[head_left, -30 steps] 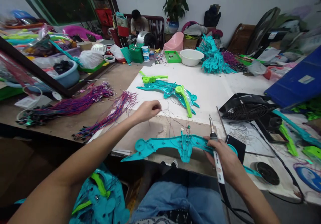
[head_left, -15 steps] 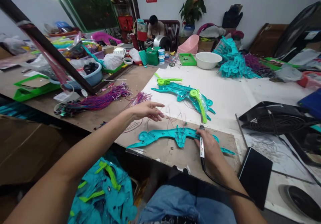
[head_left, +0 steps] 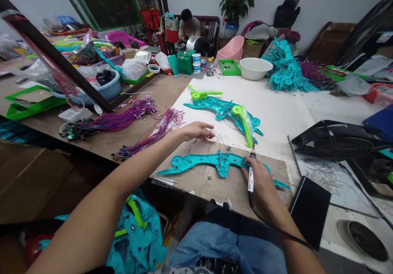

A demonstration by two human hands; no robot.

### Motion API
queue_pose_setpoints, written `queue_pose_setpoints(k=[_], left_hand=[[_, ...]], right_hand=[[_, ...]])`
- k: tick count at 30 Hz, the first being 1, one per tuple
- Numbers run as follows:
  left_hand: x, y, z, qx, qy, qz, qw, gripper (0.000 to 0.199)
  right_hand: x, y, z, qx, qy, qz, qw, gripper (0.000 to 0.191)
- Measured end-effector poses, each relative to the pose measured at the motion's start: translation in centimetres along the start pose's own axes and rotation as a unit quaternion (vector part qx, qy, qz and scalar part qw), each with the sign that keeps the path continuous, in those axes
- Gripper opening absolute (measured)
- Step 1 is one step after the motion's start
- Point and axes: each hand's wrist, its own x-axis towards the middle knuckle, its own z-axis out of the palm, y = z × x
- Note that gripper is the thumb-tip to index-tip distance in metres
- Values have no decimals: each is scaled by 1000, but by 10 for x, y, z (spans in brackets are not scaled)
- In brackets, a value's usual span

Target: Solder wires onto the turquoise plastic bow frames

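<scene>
My right hand (head_left: pixel 259 177) is wrapped around a white-handled soldering iron (head_left: pixel 251 180), its metal tip pointing away from me. The same hand rests on the right part of a teal plastic bow-shaped half shell (head_left: pixel 196 161), which lies inner side up at the table's near edge. Over the shell's middle, thin wires (head_left: pixel 219 137) curl up, with a small part (head_left: pixel 229 148) near them. My left hand (head_left: pixel 200 131) hovers above the shell beside these wires, fingers stretched out and slightly apart. Behind lies another teal shell (head_left: pixel 211 105) with bright green arms (head_left: pixel 244 122).
Bundles of purple-red wires (head_left: pixel 123 118) lie to the left. A black fan (head_left: pixel 334 139) and a dark flat box (head_left: pixel 310 210) are at the right. Further back stand a white basin (head_left: pixel 255 68), a green tray (head_left: pixel 229 67) and piled teal shells (head_left: pixel 285 69). Another person (head_left: pixel 188 26) sits behind.
My left hand has moved right, toward the wires over the shell's middle, uncovering more of the wire bundle. My right hand still holds the soldering iron, little moved. The view has shifted slightly.
</scene>
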Motion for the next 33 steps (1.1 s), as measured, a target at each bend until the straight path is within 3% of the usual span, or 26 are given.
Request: queue_pose_setpoints(k=[2,5,9,13,15,18,21,26,29,33], left_hand=[[7,-1,-2,104,44,22,993,40],[2,-10,-14,167,130,50,976,36],[-31,-42,-38,240,246,87,935,32],[-63,-81,-52,348,327,134,869,33],[-68,-92,-55,351,308,150,872,42],[-60,-95,-55,307,261,144,904,59],[-49,-94,-60,299,276,121,905,70],[-60,-106,-78,451,297,101,836,51],[-78,-115,-89,517,270,148,799,42],[-91,-119,-105,564,222,183,774,39]], right_hand=[[-1,-1,-3,8,5,-1,1000,18],[-5,-1,-7,0,26,-12,1000,16],[-11,-2,-11,-42,55,-22,997,16],[-16,-5,-9,-57,72,-26,995,17],[-17,-4,-6,-62,71,-21,995,16],[-17,-2,-3,-73,78,-13,994,15],[-17,-1,-3,-79,81,-18,993,16],[-19,-2,-5,-68,76,-19,995,15],[-20,-2,-3,-76,80,-17,994,16],[-22,-2,-2,-78,82,-20,993,15]])
